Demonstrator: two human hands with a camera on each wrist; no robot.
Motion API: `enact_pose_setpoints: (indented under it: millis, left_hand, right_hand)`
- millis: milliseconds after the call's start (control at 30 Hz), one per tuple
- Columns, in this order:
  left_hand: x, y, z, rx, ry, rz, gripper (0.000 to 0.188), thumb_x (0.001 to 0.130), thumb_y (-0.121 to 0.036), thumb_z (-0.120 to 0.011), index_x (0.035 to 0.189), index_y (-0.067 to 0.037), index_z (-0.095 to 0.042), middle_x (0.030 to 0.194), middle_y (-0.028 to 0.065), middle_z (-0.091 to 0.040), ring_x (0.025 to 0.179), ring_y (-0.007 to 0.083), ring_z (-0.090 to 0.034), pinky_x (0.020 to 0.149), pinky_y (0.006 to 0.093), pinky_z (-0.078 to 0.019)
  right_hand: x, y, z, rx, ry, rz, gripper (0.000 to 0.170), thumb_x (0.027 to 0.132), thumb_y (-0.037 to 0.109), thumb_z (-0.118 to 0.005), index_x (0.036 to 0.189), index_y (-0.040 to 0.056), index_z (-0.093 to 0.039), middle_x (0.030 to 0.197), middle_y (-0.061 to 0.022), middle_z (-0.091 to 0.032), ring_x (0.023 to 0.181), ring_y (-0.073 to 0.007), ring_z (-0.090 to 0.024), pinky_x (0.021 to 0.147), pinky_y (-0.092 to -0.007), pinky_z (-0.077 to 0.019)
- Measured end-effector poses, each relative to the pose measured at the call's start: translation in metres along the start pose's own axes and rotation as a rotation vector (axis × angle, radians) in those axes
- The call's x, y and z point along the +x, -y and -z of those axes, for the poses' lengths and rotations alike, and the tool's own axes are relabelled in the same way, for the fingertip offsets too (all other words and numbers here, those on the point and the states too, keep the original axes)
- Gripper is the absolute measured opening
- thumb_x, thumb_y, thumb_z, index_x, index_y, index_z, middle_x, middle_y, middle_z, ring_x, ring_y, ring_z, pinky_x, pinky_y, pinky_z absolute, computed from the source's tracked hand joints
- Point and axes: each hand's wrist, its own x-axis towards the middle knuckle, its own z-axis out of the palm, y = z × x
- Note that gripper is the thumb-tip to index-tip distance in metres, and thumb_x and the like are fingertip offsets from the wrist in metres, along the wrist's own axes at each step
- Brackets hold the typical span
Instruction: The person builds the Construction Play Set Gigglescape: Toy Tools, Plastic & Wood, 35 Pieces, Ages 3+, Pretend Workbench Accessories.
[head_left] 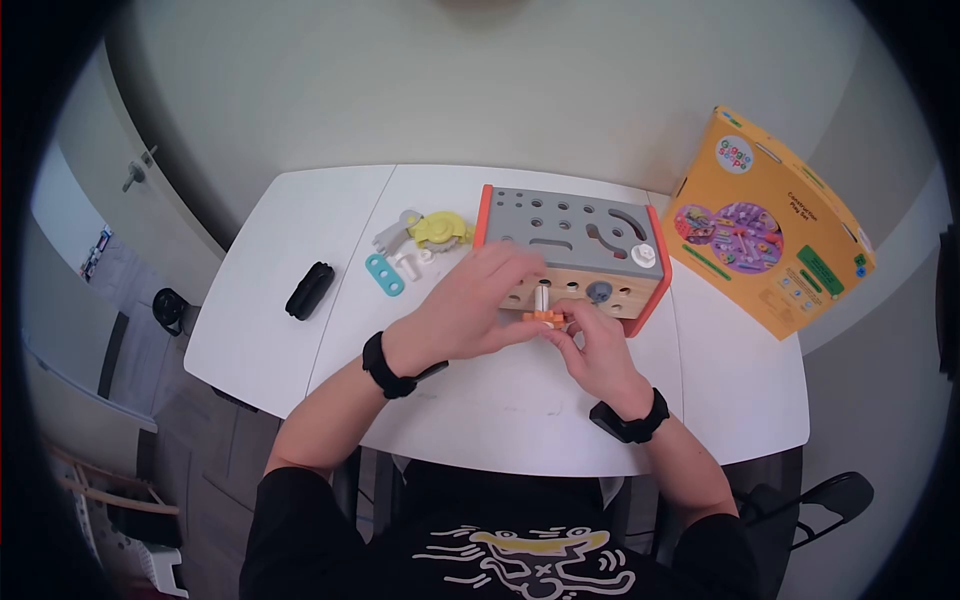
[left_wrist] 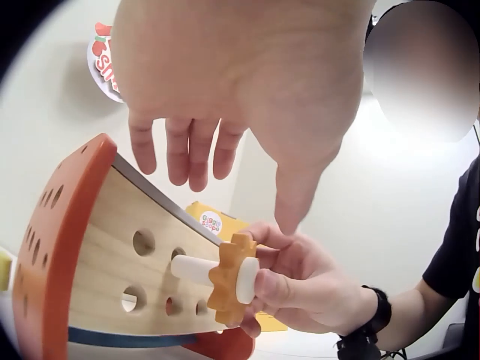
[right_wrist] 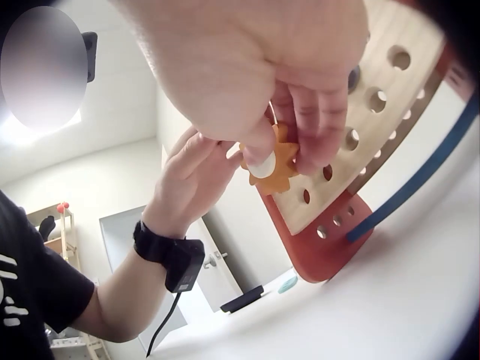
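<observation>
Between the near edge of the table (head_left: pixel 450 425) and the box (left_wrist: pixel 109 247), what were your fingers doing?

"Closest to me, my right hand (head_left: pixel 605 362) pinched the orange gear (left_wrist: pixel 228 289) and the head of the white bolt (left_wrist: pixel 196 271) between thumb and fingers. My left hand (head_left: pixel 455 312) gripped nothing that I could see; its fingers were extended with gaps between them, thumb pointing toward the gear. Whether that thumb touched it, I couldn't tell."

Which way did the bolt lie?

"Out past my right fingertips. It ran through the gear, its long axis leading away from the near edge toward the box's front, and its free end stood just beside a round hole. Touching the wood or barely clear, I couldn't say. My right hand was the nearer, being on it."

And the stuff of it all?

"Smooth white shaft, disc-shaped head, blunt orange teeth. The front showed pale grain and round holes between orange-red end panels (left_wrist: pixel 64 247); the grey top (head_left: pixel 580 245) had holes and curved slots."

Farther off?

"Toward the left edge lay a slim black case (head_left: pixel 310 290), then a holed teal strip (head_left: pixel 381 270), then a rounded yellow piece (head_left: pixel 440 230). Near the far right corner stood a yellow-orange carton (head_left: pixel 815 235)."
</observation>
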Motion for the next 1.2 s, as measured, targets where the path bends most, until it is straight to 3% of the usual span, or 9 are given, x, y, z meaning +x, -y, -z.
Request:
enact_pose_setpoints:
  millis: [33,100,333,500,700,800,1033,1133,1200]
  left_hand:
    - [0.005,0.002,-0.001,0.0,-0.001,-0.001,0.061,0.076,-0.031,-0.09,0.122,-0.005,-0.06,0.122,0.013,-0.063,0.109,0.0302,-0.062,0.094,0.0399,-0.0497]
    - [0.012,0.006,-0.003,0.091,0.077,-0.039,0.082,0.07,-0.039,-0.091,0.135,-0.006,-0.054,0.132,0.0138,-0.058,0.125,0.0341,-0.052,0.105,0.0441,-0.0399]
    - [0.023,0.01,-0.016,0.192,0.246,0.019,0.092,0.065,-0.04,-0.092,0.141,-0.008,-0.051,0.133,0.0128,-0.056,0.126,0.0304,-0.052,0.105,0.0446,-0.0346]
    - [0.03,0.009,-0.024,0.292,0.264,0.03,0.082,0.072,-0.033,-0.088,0.141,-0.01,-0.051,0.115,0.0079,-0.059,0.111,0.0259,-0.056,0.093,0.0415,-0.0365]
    - [0.03,0.008,-0.026,0.259,0.231,0.046,0.066,0.073,-0.022,-0.083,0.133,-0.011,-0.056,0.11,0.0074,-0.061,0.111,0.025,-0.058,0.091,0.0425,-0.0352]
    - [0.03,0.007,-0.029,0.281,0.227,0.085,0.07,0.072,-0.021,-0.084,0.136,-0.012,-0.057,0.108,0.0041,-0.061,0.106,0.0236,-0.058,0.088,0.0411,-0.0345]
    - [0.033,0.012,-0.019,0.279,0.296,0.093,0.067,0.073,-0.022,-0.084,0.134,-0.014,-0.059,0.113,0.0047,-0.063,0.109,0.0233,-0.06,0.092,0.0396,-0.038]
    - [0.029,0.018,-0.008,0.193,0.24,0.036,0.054,0.079,-0.025,-0.082,0.128,-0.012,-0.064,0.119,0.0073,-0.065,0.114,0.0256,-0.06,0.097,0.0405,-0.0427]
    - [0.026,0.026,0.005,-0.04,0.13,0.018,0.035,0.088,-0.022,-0.076,0.119,-0.007,-0.067,0.123,0.0097,-0.065,0.117,0.0282,-0.059,0.097,0.0398,-0.0472]
  right_hand:
    - [0.0,0.0,0.0,-0.001,-0.001,0.001,0.028,0.091,0.007,-0.074,0.114,0.0011,-0.06,0.095,-0.0147,-0.068,0.071,-0.0256,-0.068,0.064,-0.0329,-0.0547]
    - [0.001,0.0,-0.002,-0.035,-0.048,0.04,0.027,0.091,0.007,-0.074,0.113,0.0006,-0.06,0.094,-0.0144,-0.067,0.069,-0.0254,-0.068,0.063,-0.0324,-0.0544]
    - [0.012,0.007,0.007,-0.052,-0.028,-0.031,0.028,0.09,0.008,-0.075,0.113,0.0011,-0.061,0.091,-0.0144,-0.067,0.068,-0.0249,-0.067,0.063,-0.0326,-0.0539]
    - [0.025,0.008,0.013,-0.071,-0.014,-0.041,0.029,0.089,0.009,-0.076,0.114,0.0021,-0.064,0.086,-0.014,-0.068,0.067,-0.0254,-0.067,0.064,-0.0336,-0.054]
    - [0.03,0.013,0.021,-0.023,0.073,-0.055,0.029,0.091,0.008,-0.071,0.118,0.0015,-0.063,0.09,-0.0159,-0.071,0.072,-0.0278,-0.071,0.067,-0.0342,-0.056]
    - [0.03,0.015,0.025,0.022,0.133,-0.115,0.034,0.092,0.009,-0.069,0.124,0.001,-0.06,0.094,-0.0171,-0.072,0.076,-0.0288,-0.073,0.068,-0.0347,-0.0579]
    - [0.031,0.023,0.031,-0.008,0.157,-0.11,0.042,0.091,0.013,-0.069,0.13,0.0029,-0.057,0.095,-0.0171,-0.072,0.081,-0.0288,-0.074,0.067,-0.0356,-0.0588]
    - [0.029,0.026,0.034,-0.061,0.15,-0.144,0.041,0.091,0.015,-0.069,0.129,0.0041,-0.058,0.097,-0.0159,-0.072,0.083,-0.0286,-0.075,0.067,-0.0362,-0.0581]
    - [0.025,0.025,0.037,-0.17,0.04,-0.107,0.037,0.089,0.015,-0.07,0.124,0.0054,-0.061,0.095,-0.0133,-0.071,0.083,-0.0273,-0.073,0.067,-0.0358,-0.0567]
